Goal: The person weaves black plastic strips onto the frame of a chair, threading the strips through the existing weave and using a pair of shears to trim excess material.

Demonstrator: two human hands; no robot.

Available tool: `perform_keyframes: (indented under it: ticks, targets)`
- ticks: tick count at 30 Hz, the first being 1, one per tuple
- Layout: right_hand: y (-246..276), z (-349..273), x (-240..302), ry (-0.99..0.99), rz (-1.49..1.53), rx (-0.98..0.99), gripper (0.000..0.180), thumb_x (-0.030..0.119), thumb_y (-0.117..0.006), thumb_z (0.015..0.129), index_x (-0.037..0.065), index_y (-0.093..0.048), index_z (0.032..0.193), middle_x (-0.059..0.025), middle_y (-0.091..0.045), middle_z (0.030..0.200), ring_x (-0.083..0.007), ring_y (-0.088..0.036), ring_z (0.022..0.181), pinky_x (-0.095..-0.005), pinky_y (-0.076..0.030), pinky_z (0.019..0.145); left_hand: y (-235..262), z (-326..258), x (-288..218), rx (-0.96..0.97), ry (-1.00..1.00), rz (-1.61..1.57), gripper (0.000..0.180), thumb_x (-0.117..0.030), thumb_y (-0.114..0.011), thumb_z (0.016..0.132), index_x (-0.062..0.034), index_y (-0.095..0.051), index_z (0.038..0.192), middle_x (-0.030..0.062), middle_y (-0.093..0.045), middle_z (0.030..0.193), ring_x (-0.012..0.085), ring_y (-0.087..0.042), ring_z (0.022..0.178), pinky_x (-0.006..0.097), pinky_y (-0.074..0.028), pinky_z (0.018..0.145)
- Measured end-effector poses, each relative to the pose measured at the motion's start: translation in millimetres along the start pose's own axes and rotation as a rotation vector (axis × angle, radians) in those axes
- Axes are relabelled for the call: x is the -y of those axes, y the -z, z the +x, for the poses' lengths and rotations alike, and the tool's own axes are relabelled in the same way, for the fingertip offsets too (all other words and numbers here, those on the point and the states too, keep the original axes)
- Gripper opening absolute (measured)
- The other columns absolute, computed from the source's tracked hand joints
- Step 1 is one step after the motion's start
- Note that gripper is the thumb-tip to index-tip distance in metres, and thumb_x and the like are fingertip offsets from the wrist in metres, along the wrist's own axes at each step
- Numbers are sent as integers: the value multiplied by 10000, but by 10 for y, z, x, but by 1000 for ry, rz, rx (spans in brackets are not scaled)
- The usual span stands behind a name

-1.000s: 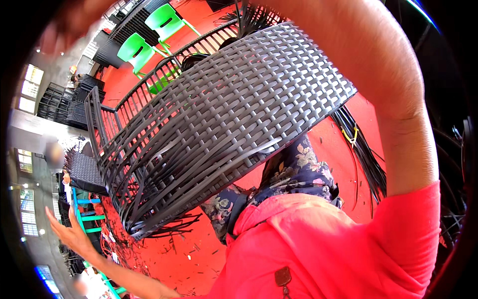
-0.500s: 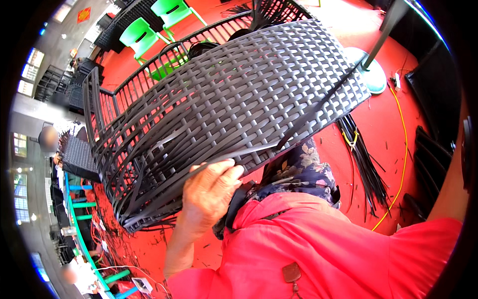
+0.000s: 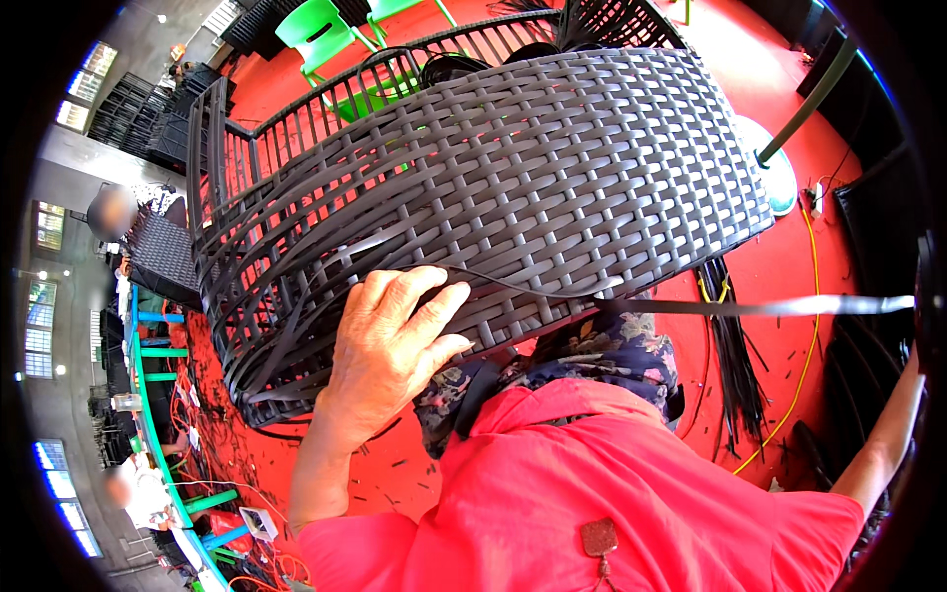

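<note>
A dark grey woven panel (image 3: 592,168) of flat plastic strips lies in front of me, tightly woven on the right and looser on the left, where many strips bend around its end. My left hand (image 3: 385,340) rests on its near edge, palm down, fingers spread. Just beyond its fingertips runs a flat grey strip (image 3: 750,307), which leaves the weave and stretches taut to the far right rim. My right forearm (image 3: 888,434) reaches up to that rim, close to the strip's end. The right hand itself lies past the picture's edge.
A bundle of loose dark strips (image 3: 735,385) hangs by the panel, with a yellow-handled tool (image 3: 714,293) there. A yellow cable (image 3: 811,365) crosses the red floor. A pole on a round base (image 3: 779,187) stands right. Green chairs (image 3: 321,37) stand behind; people sit left.
The strip has swung from slanting up across the panel to running level toward the right. My left hand has spread its fingers, and my right forearm has shifted lower and outward.
</note>
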State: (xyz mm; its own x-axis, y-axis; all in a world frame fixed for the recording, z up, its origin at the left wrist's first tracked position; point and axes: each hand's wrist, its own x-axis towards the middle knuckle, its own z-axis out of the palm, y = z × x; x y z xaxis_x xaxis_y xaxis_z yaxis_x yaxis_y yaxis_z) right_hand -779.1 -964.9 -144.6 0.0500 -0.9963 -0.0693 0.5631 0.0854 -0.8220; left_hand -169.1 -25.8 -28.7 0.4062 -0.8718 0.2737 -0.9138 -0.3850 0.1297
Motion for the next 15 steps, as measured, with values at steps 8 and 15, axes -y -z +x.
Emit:
perform_keyframes:
  ticks: [8,15]
  targets:
    - [693,-1150,-2241,-261,-92,-123,282,340,-476,999,101,-625,1008,77,-276,582,-44,-181,420,-214,-184,359,62,175,-142,124,-33,7,576,-93,-792,594,-32,-625,1142,76,-582,1195,285,-542,1064,395,-428,867]
    - [-1317,-3284,-3398,-415,-258,203,231,206,-605,946,111,-592,1156,36,-568,880,-36,-474,646,-154,-375,536,-59,-17,73,6,-96,106,429,-72,-763,649,-49,-648,1062,83,-613,1131,281,-579,1028,426,-446,874]
